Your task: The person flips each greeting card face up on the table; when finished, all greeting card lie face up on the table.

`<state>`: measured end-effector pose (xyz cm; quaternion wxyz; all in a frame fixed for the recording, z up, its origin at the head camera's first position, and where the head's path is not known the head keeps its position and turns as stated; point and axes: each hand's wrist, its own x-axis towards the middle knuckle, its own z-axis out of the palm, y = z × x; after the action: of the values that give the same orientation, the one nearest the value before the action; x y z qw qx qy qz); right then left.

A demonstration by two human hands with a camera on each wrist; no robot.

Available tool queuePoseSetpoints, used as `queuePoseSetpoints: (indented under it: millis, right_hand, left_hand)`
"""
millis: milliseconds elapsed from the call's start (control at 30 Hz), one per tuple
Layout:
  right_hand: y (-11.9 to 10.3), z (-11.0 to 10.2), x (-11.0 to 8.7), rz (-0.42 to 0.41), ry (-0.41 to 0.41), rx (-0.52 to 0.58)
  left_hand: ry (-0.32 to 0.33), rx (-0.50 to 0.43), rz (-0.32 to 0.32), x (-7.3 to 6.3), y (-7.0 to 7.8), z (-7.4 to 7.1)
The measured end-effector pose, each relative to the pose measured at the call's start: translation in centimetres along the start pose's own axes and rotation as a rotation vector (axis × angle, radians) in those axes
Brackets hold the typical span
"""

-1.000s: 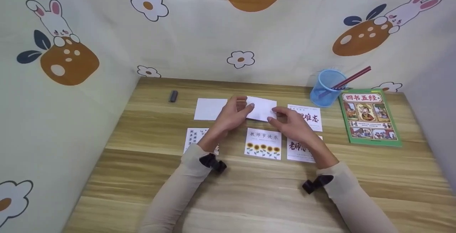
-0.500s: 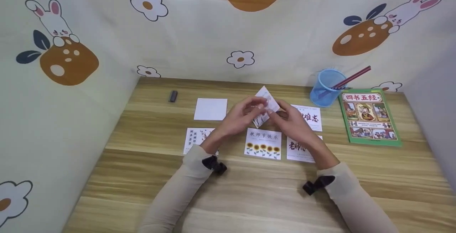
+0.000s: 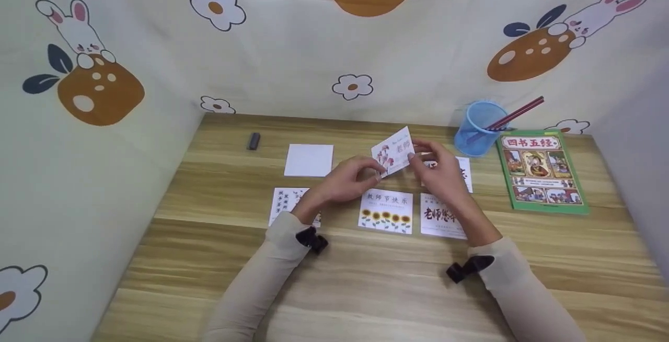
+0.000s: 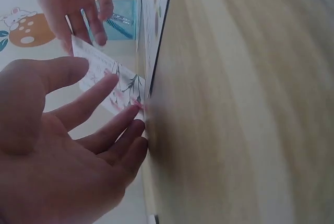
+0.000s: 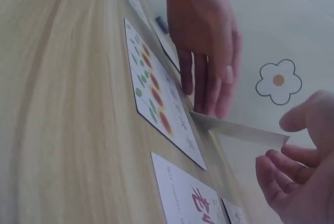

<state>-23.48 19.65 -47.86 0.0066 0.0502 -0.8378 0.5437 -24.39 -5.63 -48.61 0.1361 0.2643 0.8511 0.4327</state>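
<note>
A white card (image 3: pixel 393 152) printed with pink flowers and red characters stands tilted above the table. My right hand (image 3: pixel 441 169) pinches its right edge, thumb on the printed face. My left hand (image 3: pixel 349 179) is at the card's lower left corner, its fingers nearly straight against or close to it; in the left wrist view the thumb of the left hand (image 4: pixel 68 156) stands apart from these fingers. Below lies a sunflower card (image 3: pixel 385 212). A card with dark red lettering (image 3: pixel 441 216) lies under the right forearm, another lettered card (image 3: pixel 463 174) behind the right hand.
A blank white card (image 3: pixel 308 160) and a partly covered printed card (image 3: pixel 285 206) lie at left. A dark eraser-like block (image 3: pixel 254 141) sits farther back. On the right stand a blue mesh cup (image 3: pixel 475 130) with pencils and a green book (image 3: pixel 543 172) lying flat. A patterned cloth wall (image 3: pixel 282 59) borders the table.
The card showed its blank back one second ago; it has been turned so its printed face shows. My right hand has risen slightly with it, and my left fingers have loosened.
</note>
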Motion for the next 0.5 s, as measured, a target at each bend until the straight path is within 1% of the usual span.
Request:
queuePoseSetpoints:
  millis: [67, 133, 200, 333, 500]
  right_hand:
    - [0.11, -0.23, 0.07, 0.014, 0.021, -0.030]
    - [0.22, -0.43, 0.11, 0.023, 0.020, -0.059]
    - [0.27, -0.59, 0.12, 0.022, 0.014, -0.088]
    - [0.35, -0.80, 0.18, 0.009, -0.010, -0.139]
    - [0.50, -0.93, 0.14, 0.021, -0.049, -0.186]
  left_hand:
    - [-0.026, 0.044, 0.012, -0.08, 0.00, -0.05]
    - [-0.047, 0.098, 0.019, -0.17, 0.02, -0.03]
    - [-0.060, 0.154, 0.012, -0.31, 0.07, 0.00]
    - [-0.079, 0.241, -0.044, -0.63, 0.22, -0.07]
    - [-0.098, 0.276, -0.087, -0.87, 0.43, -0.14]
